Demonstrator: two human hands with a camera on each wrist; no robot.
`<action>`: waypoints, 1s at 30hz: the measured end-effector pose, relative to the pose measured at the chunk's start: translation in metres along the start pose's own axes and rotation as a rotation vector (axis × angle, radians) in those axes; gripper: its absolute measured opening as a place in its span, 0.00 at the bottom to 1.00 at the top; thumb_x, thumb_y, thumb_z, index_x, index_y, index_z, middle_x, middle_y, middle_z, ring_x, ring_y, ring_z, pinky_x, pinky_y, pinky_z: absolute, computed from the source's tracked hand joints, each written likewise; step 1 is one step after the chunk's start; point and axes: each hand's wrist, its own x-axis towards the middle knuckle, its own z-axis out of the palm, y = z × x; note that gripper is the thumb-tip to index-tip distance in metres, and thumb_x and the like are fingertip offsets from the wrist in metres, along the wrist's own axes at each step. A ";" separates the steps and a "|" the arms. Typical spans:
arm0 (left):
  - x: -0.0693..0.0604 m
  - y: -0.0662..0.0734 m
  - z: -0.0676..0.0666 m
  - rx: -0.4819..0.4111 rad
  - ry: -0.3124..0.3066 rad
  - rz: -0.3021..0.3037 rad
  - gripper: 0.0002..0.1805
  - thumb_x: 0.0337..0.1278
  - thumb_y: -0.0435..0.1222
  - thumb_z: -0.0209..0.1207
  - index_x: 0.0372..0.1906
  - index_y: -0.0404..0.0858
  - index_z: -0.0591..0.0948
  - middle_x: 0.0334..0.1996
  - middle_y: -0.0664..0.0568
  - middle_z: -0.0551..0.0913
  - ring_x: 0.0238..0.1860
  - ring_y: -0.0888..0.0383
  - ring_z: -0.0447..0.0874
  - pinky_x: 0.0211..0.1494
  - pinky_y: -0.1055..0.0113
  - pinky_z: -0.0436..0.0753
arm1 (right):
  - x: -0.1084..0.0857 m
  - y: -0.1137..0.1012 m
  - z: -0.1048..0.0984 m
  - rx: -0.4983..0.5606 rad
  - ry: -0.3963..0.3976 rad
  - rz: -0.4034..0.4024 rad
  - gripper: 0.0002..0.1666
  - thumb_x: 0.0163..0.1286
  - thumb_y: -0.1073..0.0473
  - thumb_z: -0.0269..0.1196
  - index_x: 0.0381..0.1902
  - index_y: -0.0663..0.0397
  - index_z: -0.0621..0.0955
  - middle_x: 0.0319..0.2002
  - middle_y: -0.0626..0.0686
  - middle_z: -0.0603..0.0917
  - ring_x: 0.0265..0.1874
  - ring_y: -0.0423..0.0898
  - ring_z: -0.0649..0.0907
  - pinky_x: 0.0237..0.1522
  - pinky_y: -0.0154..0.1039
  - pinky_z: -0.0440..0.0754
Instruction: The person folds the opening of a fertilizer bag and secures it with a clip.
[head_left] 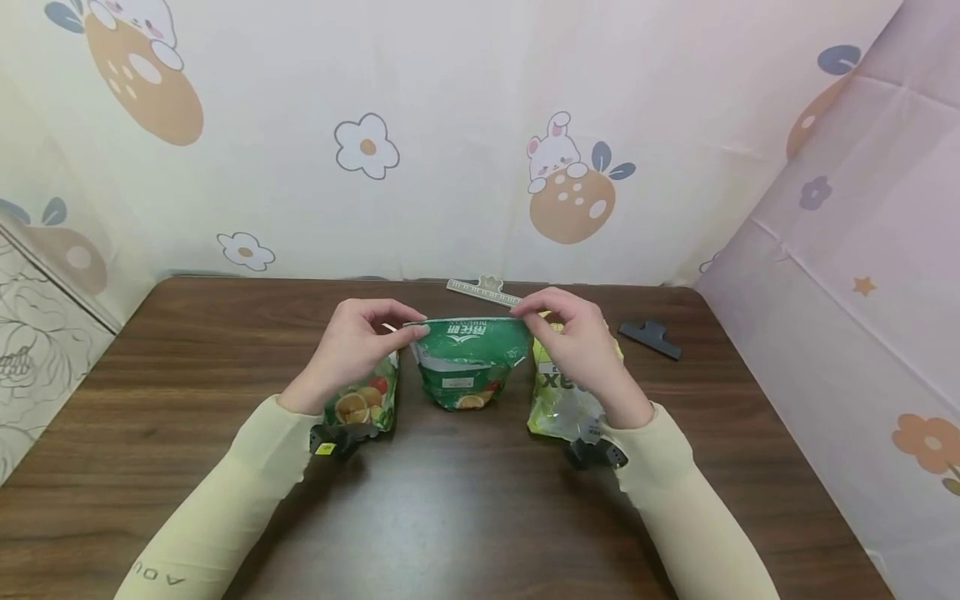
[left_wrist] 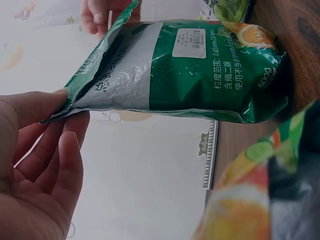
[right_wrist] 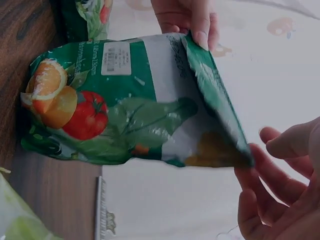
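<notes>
A green pouch [head_left: 463,375] with fruit and vegetable pictures stands upright mid-table, its top edge folded over into a flap [head_left: 468,337]. My left hand [head_left: 360,337] pinches the flap's left corner between thumb and fingers. At the right corner, my right hand [head_left: 577,342] touches the fold with its fingertips; in the right wrist view the thumb of that hand [right_wrist: 282,175] is apart from the pouch. Behind the left wrist is another green pouch [head_left: 367,404] with orange pictures. A yellow-green bag [head_left: 558,408] lies under the right hand, which partly hides it.
A pale sealing clip [head_left: 480,290] with ruler-like marks lies at the table's back edge. To the right sits a dark grey clip [head_left: 651,339]. The brown wooden table [head_left: 420,517] meets a patterned curtain [head_left: 450,200] at the back.
</notes>
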 end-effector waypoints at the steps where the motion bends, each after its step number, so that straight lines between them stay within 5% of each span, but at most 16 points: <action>1: 0.000 0.001 0.000 0.003 -0.002 0.008 0.06 0.56 0.39 0.71 0.39 0.46 0.90 0.34 0.57 0.87 0.26 0.53 0.83 0.29 0.64 0.80 | -0.001 -0.002 0.001 -0.029 0.011 -0.041 0.09 0.71 0.67 0.62 0.44 0.52 0.87 0.45 0.44 0.85 0.48 0.42 0.81 0.48 0.47 0.79; 9: -0.001 0.007 0.002 0.050 -0.017 0.122 0.05 0.56 0.35 0.71 0.38 0.45 0.90 0.33 0.60 0.88 0.29 0.57 0.84 0.34 0.64 0.83 | -0.003 -0.027 0.021 -0.294 0.066 -0.352 0.11 0.65 0.67 0.66 0.45 0.54 0.88 0.43 0.51 0.86 0.46 0.49 0.80 0.51 0.51 0.74; 16: -0.003 0.006 0.002 0.065 -0.047 0.137 0.05 0.57 0.35 0.70 0.38 0.47 0.90 0.32 0.62 0.87 0.31 0.62 0.84 0.37 0.61 0.84 | 0.000 -0.042 0.039 -0.359 0.001 -0.359 0.09 0.65 0.63 0.69 0.44 0.53 0.88 0.42 0.49 0.86 0.43 0.48 0.79 0.46 0.45 0.77; 23: -0.004 0.004 0.000 0.057 -0.041 0.175 0.05 0.57 0.34 0.70 0.38 0.47 0.90 0.32 0.62 0.87 0.33 0.63 0.84 0.37 0.64 0.84 | 0.016 -0.051 0.054 -0.459 -0.088 -0.369 0.07 0.67 0.58 0.69 0.41 0.51 0.89 0.39 0.47 0.87 0.44 0.47 0.79 0.52 0.44 0.76; 30: -0.001 0.003 0.002 0.039 -0.037 0.196 0.06 0.56 0.34 0.71 0.39 0.44 0.91 0.32 0.62 0.87 0.32 0.63 0.84 0.37 0.63 0.84 | 0.025 -0.051 0.060 -0.508 -0.101 -0.402 0.05 0.66 0.56 0.70 0.36 0.50 0.90 0.34 0.45 0.86 0.40 0.45 0.79 0.44 0.39 0.77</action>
